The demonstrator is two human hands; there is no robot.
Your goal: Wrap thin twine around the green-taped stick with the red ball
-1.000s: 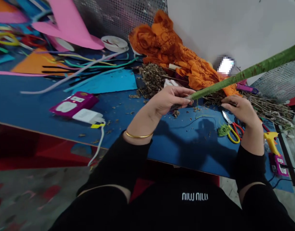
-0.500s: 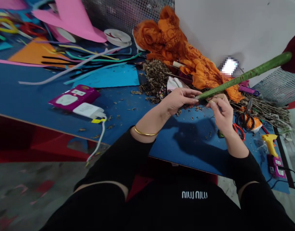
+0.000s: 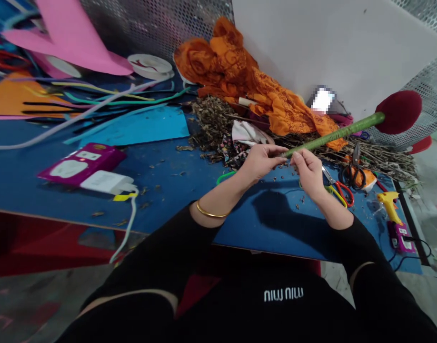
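Note:
A long green-wrapped flower stem [image 3: 334,138] with a rounded dark red head [image 3: 400,112] slants up to the right above the table. My left hand [image 3: 260,163] is closed on its lower end, thumb and fingers pinching the tip. Close beside it, my right hand [image 3: 309,171] pinches the stem a little higher up, thumb on the near side. The fingertips partly cover the stem's lower end. Scissors with red and yellow handles [image 3: 342,190] lie just past my right hand.
Dried plant stalks [image 3: 386,164] and an orange cloth [image 3: 283,107] lie behind my hands. Black-handled scissors [image 3: 354,176] and a yellow glue gun [image 3: 390,204] are to the right. A purple power strip [image 3: 93,164], blue sheet [image 3: 140,126] and white tape roll [image 3: 150,65] are to the left.
The flower has tipped lower, and its red head now shows whole. My right hand has shifted left along the stem, closer to my left hand. The camera view has turned right.

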